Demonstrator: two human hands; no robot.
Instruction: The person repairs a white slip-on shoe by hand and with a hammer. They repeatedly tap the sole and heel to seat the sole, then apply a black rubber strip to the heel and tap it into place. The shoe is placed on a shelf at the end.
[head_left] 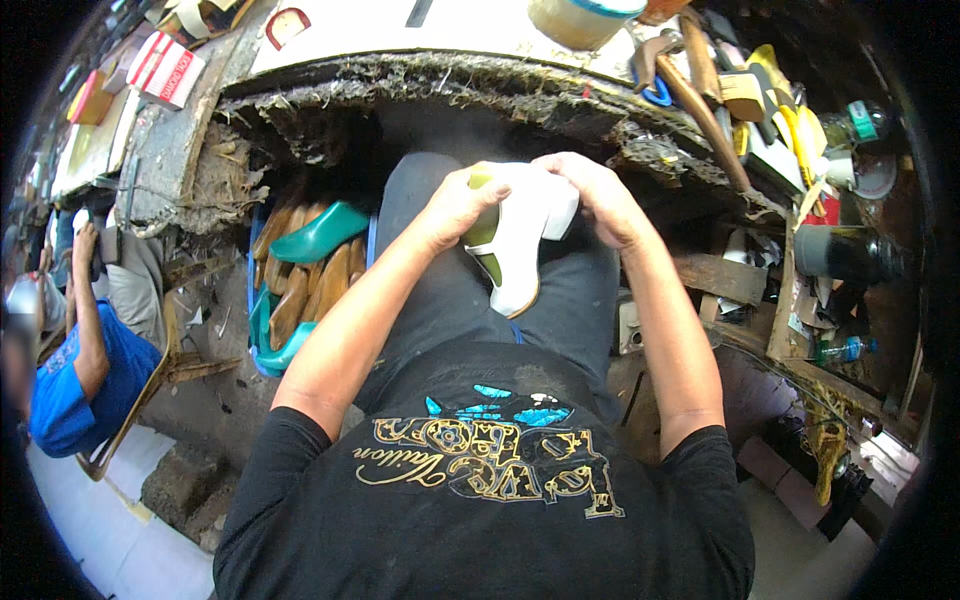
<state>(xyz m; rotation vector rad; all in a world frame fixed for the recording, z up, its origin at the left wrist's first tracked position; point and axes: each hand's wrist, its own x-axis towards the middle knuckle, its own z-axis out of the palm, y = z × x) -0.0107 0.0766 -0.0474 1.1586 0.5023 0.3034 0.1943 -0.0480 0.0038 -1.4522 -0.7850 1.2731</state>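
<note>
A white heeled shoe (pixel 518 235) rests over my lap, its pointed toe toward my body. Inside its openings shows a yellow-green shoe last (pixel 488 262). My left hand (pixel 462 208) is closed round the side of the shoe near its back, thumb on top. On the other side, my right hand (pixel 597 196) grips the back end by the white block heel (pixel 560 212). The fingertips of both hands are partly hidden behind the shoe.
A worn workbench (pixel 470 45) with a ragged edge lies ahead, bearing a round tub (pixel 580 22) and a hammer (pixel 690 100). At left, a blue crate (pixel 256 240) holds brown and green shoe lasts (pixel 318 232). Another person in a blue shirt (pixel 85 370) sits further left.
</note>
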